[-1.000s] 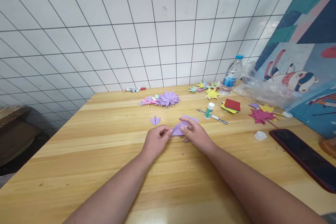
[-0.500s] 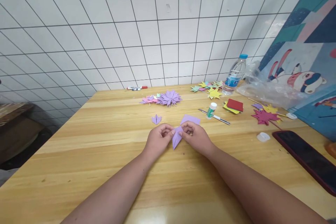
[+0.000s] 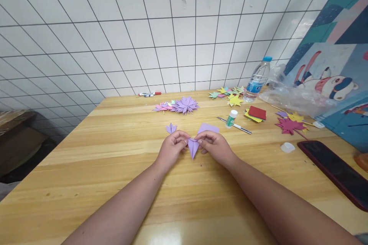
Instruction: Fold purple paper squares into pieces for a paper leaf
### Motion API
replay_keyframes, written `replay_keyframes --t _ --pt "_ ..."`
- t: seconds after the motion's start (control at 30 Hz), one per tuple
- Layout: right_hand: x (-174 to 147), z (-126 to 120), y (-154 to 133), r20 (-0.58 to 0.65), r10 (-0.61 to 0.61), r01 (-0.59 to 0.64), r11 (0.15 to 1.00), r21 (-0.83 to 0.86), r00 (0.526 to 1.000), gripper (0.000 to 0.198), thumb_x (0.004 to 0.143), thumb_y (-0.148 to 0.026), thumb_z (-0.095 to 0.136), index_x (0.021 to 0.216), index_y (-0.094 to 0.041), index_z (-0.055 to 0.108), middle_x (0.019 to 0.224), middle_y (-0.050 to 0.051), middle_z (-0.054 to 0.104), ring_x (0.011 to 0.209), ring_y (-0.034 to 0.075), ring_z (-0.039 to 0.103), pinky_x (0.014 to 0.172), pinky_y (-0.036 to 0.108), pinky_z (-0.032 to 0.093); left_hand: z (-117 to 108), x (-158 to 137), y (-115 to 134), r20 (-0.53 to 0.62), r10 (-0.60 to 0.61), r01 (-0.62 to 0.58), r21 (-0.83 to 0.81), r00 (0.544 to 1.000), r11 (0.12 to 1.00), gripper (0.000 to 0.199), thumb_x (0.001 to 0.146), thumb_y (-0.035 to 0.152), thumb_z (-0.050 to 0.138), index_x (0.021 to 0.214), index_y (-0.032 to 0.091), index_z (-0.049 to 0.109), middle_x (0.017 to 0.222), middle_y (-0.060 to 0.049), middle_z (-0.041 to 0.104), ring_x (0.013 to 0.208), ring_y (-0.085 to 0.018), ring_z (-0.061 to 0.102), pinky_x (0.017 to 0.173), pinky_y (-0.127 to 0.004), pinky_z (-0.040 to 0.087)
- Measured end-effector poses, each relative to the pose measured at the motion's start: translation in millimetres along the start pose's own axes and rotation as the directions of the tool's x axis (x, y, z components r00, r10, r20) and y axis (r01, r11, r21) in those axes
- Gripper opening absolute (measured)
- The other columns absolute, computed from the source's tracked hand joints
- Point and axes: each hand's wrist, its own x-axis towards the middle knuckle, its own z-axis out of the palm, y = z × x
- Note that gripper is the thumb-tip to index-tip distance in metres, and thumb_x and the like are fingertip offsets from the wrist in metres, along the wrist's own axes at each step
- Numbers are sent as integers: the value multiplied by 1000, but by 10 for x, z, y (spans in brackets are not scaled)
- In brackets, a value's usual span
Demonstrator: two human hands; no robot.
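Left hand, right hand pinching folded purple paper; glue stick upright beyond.

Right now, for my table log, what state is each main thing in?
Pointed purple paper: folded, pinched by left hand and right hand
Small purple paper piece: folded, lying loose
Purple paper sheet: flat
Green-and-white glue stick: upright
Clear plastic bottle: upright, blue cap on
Clear plastic bag: crumpled
Black, red-cased phone: screen dark
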Motion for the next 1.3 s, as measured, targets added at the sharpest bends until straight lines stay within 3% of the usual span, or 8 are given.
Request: replay_keyframes --t 0.17,0.3,0.47,0.53,0.67,0.97,1.17,1.3 --pt "-1 30 25 -49 -93 84 983 -166 994 14 74 -25 54 79 -20 65 75 2 64 65 12 58 58 24 50 14 -4 27 32 -55 53 82 998 995 36 79 48 49 79 14 63 66 -4 62 61 -14 57 55 -23 43" --pt "-6 28 38 -40 -148 133 959 -251 988 16 73 -20 51 79 -20 67 78 2 65 69 13 59 63 24 50 35 5 11 83 -32 13 221 996 975 33 74 46 57 68 14 61 59 0 59 55 -11 52 56 -22 41" --pt "-15 11 -25 -55 20 -24 996 -81 998 25 74 -22 47 94 -19 62 77 1 63 65 13 60 58 25 51 41 6 -8 90 -34 13 225 995 974 31 77 44 55 71 14 62 62 -1 63 56 -11 54 57 -22 41" --pt "-18 12 -44 -19 68 -69 994 -85 998 23 78 -30 45 88 -18 62 69 1 61 62 14 60 56 26 50 43 0 -9 95 -22 -1 236 995 972 32 78 44 54 73 14 63 63 -2 63 57 -11 54 57 -22 41" --pt "-6 20 -12 -23 -5 -1 968 -252 1000 23 76 -39 53 73 -18 62 67 0 62 61 13 58 56 24 48 58 -15 2 106 0 -29 270 994 962 30 77 42 55 73 14 64 63 -1 62 59 -12 54 58 -22 41" --pt "33 -6 52 -102 -52 18 950 -311 993 17 76 -34 54 72 -19 60 63 -1 59 56 11 54 54 22 45 49 -21 2 118 12 -57 391 993 918 32 78 44 51 74 16 67 64 -2 64 62 -15 56 61 -24 43" --pt "30 -24 30 -84 -125 80 910 -407 989 15 78 -31 52 71 -20 59 63 -1 60 61 13 56 58 23 44 33 7 -6 131 -51 1 354 990 935 34 76 45 54 73 14 68 63 -4 66 61 -16 58 61 -25 44" --pt "1 -28 -27 -58 -184 134 866 -482 981 13 78 -27 52 70 -20 58 65 0 61 62 13 56 57 23 42 49 -1 -22 117 -23 -19 346 993 938 31 74 43 57 77 14 69 72 -6 69 67 -17 61 65 -27 46"
